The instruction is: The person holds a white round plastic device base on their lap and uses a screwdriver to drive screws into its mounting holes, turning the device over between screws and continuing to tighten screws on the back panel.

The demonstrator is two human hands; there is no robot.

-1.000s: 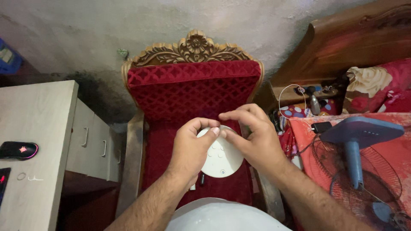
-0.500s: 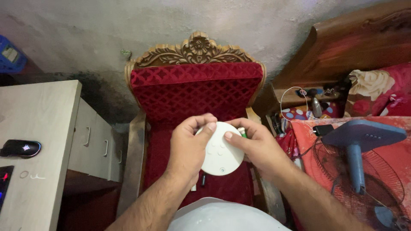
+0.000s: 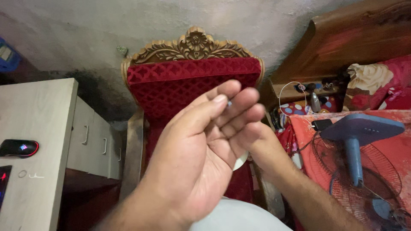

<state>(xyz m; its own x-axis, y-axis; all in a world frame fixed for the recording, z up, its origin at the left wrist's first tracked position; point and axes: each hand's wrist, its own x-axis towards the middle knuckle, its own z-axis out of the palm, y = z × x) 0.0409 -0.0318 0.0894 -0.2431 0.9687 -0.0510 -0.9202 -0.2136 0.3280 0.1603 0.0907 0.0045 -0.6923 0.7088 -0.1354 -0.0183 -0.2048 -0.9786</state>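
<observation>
Red velvet fills the middle of the shot, the padded back of a carved wooden chair [image 3: 192,81] set against the wall. The left hand [image 3: 201,149] is raised close to the camera, palm turned up, fingers loosely curled with nothing held in it. A sliver of a white round disc [image 3: 240,161] is seen just behind it, above the chair seat, mostly hidden. The right hand [image 3: 261,143] is tucked behind the left one, right at the disc, but whether it's gripped can't be told. A glowing mouse [image 3: 19,148] is parked near the front edge of the pale desk [image 3: 38,111] on the left. A blue fan [image 3: 357,145] is laid on the red bedsheet at the right.
</observation>
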